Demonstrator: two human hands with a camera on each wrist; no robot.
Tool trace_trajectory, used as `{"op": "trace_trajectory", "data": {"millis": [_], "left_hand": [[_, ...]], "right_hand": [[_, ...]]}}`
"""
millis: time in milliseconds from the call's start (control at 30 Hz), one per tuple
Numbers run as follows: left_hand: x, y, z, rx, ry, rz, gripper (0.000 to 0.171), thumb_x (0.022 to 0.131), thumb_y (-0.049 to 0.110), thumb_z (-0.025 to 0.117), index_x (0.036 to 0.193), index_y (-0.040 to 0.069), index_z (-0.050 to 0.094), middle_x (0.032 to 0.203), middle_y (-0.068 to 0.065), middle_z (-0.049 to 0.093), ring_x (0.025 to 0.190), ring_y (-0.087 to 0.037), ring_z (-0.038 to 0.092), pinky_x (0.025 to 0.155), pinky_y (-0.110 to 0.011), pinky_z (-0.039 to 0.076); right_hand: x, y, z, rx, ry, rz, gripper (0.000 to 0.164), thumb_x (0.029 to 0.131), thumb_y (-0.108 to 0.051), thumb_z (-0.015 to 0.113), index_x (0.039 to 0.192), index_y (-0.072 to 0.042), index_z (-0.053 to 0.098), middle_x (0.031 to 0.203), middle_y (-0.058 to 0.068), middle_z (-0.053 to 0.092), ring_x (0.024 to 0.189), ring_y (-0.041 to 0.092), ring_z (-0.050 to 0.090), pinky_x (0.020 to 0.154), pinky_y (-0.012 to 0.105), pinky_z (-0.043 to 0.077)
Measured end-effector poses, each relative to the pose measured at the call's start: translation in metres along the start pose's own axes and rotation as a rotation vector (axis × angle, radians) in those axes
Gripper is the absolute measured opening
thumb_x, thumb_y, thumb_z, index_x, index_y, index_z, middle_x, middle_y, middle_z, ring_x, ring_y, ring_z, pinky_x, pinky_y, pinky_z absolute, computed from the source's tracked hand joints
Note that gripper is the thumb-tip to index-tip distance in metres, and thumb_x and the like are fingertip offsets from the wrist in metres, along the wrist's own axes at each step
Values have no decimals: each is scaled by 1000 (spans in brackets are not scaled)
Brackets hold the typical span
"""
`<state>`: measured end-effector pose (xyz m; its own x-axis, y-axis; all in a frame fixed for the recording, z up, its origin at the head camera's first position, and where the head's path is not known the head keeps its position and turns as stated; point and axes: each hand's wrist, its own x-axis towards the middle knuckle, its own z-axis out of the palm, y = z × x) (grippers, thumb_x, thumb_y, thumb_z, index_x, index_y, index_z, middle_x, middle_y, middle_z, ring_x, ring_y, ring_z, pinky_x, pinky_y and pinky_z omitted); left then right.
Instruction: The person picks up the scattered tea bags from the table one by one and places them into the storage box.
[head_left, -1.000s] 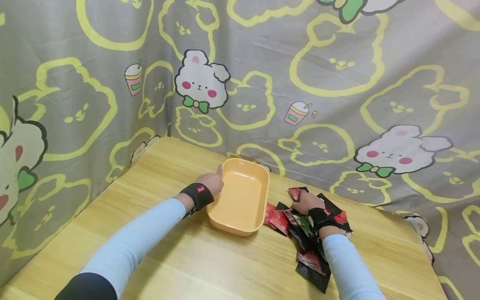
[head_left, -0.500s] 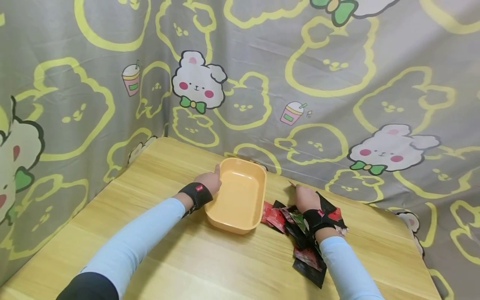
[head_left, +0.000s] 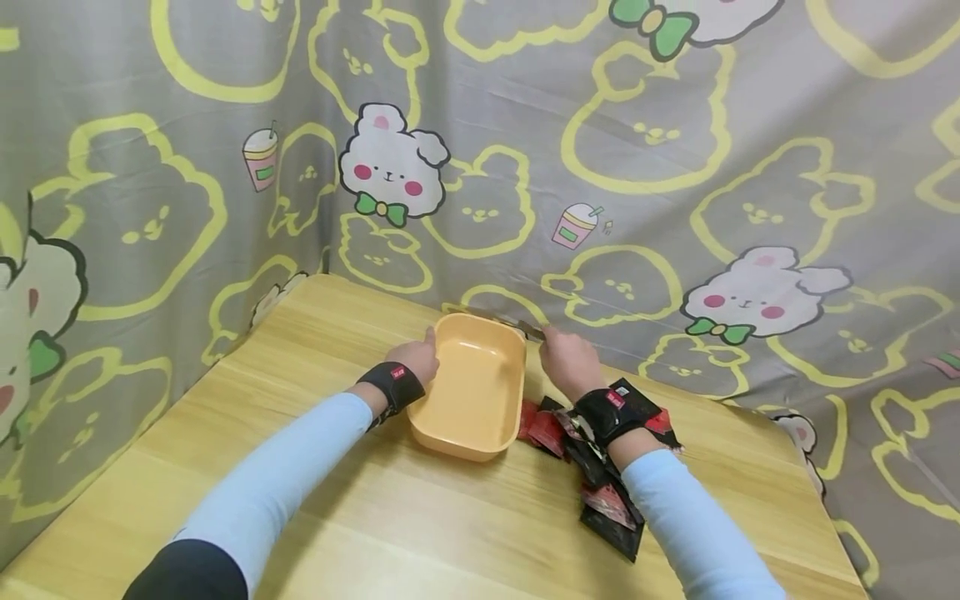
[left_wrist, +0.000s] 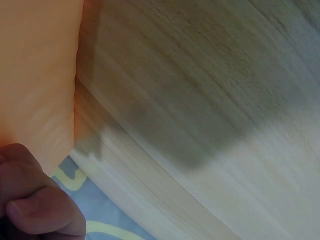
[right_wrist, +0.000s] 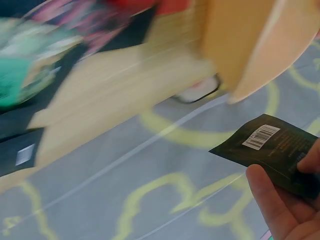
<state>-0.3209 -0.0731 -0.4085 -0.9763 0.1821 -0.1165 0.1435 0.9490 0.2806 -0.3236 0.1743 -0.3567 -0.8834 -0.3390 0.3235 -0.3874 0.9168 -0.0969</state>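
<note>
A shallow, yellow-orange plastic tray (head_left: 471,396) stands on the table in the head view. My left hand (head_left: 417,360) grips its left rim, thumb up along the edge; in the left wrist view the curled fingers (left_wrist: 47,210) lie against the tray's outer wall. A small dark sachet (right_wrist: 262,145) with a white barcode is pinched between the thumb and fingers of my right hand (head_left: 572,362), near the tray's far right corner. Below the right wrist lies a loose pile of black, red and green sachets (head_left: 609,504), partly hidden by the wristband and arm.
The wood-grain table (head_left: 450,525) runs back to a grey curtain (head_left: 495,100) with yellow outlines and white rabbits. The curtain hangs close behind the tray and the right hand. Several sachets lie right beside the tray's right wall.
My right hand has lifted a sachet from the pile and moved left and back towards the tray's far right corner. The left hand keeps its grip on the tray.
</note>
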Motion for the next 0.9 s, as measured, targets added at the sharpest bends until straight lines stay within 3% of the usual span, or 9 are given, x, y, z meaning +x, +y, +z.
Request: {"op": "trace_trajectory", "data": {"millis": [167, 367, 400, 467, 600, 667, 900], "left_hand": [[3, -1, 4, 3, -3, -19, 63, 98, 21, 43, 148, -3, 15, 59, -3, 54, 52, -17, 53, 51, -28, 43], [10, -5, 11, 0, 44, -14, 64, 96, 23, 47, 147, -3, 19, 60, -4, 56, 53, -18, 55, 51, -31, 44], [10, -5, 11, 2, 48, -12, 64, 96, 23, 48, 147, -3, 19, 60, -4, 56, 53, -18, 55, 51, -31, 44], [10, -2, 12, -1, 40, 2, 63, 96, 22, 47, 147, -4, 19, 61, -5, 57, 53, -19, 55, 50, -31, 45], [11, 2, 13, 19, 33, 36, 62, 97, 22, 46, 146, -6, 19, 66, -7, 61, 55, -19, 57, 52, -31, 46], [11, 1, 12, 18, 38, 48, 62, 97, 21, 46, 146, -7, 19, 69, -9, 62, 56, -20, 58, 51, -31, 46], [12, -10, 9, 0, 15, 48, 65, 97, 21, 44, 146, -8, 13, 71, -9, 63, 57, -20, 58, 51, -30, 45]], "right_hand": [[14, -33, 12, -17, 14, -84, 18, 85, -3, 51, 98, -4, 63, 74, 13, 66, 69, 32, 64, 62, 47, 49], [26, -59, 29, -52, 22, -163, 26, 85, -4, 53, 110, -3, 62, 83, 14, 69, 75, 32, 66, 63, 44, 52], [27, -59, 35, -64, 18, -185, 27, 88, -12, 54, 114, -5, 61, 88, 14, 70, 79, 32, 66, 65, 44, 52], [24, -58, 38, -54, -71, -181, 38, 89, -27, 58, 121, -7, 57, 106, 17, 67, 97, 35, 64, 76, 50, 50], [17, -50, 34, -10, -274, -125, 76, 81, -60, 59, 142, -18, 40, 145, 20, 39, 133, 39, 36, 97, 65, 33], [15, -49, 25, 12, -320, -82, 81, 81, -60, 59, 146, -20, 34, 151, 19, 29, 139, 38, 27, 101, 67, 27], [5, -31, 13, 49, -318, -62, 77, 84, -59, 55, 147, -24, 30, 153, 14, 27, 139, 36, 28, 103, 67, 22]]}}
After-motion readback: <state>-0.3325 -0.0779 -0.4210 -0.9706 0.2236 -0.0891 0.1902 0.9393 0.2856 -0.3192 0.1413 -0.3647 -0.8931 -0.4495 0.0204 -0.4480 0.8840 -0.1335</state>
